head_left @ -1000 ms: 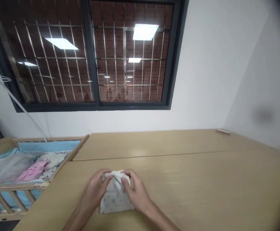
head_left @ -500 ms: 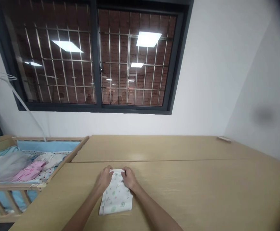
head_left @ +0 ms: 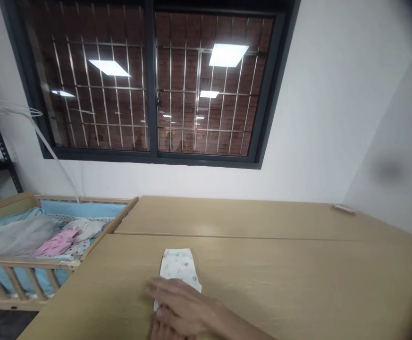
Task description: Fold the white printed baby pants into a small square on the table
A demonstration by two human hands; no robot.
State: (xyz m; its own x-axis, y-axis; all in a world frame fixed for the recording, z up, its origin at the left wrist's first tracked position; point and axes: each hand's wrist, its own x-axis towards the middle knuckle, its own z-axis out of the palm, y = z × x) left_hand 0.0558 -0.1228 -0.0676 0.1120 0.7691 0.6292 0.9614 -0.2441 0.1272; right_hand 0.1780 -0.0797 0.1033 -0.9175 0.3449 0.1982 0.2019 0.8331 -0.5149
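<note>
A folded white cloth [head_left: 179,263] with small green and grey prints lies on the wooden tabletop [head_left: 280,283]. My right hand [head_left: 188,304] reaches across its lower part, fingers stretched out to the left and somewhat blurred; it hides that part of the cloth. Below it, at the bottom edge of the view, my left hand [head_left: 161,328] shows only in part. Its visible fingers look stretched out by the cloth's near end, and the rest is covered by the right hand or cut off.
On the left stands a wooden crib [head_left: 32,262] with blue padding, holding a pink cloth [head_left: 57,242] and sheer white netting [head_left: 23,236]. A white curved pole [head_left: 55,158] rises from it. A small flat object [head_left: 343,209] lies at the table's far right. Behind is a barred window [head_left: 152,85].
Both hands have left the cloth's far end and come down to its near end. My right hand now crosses over the left. The view has shifted slightly left.
</note>
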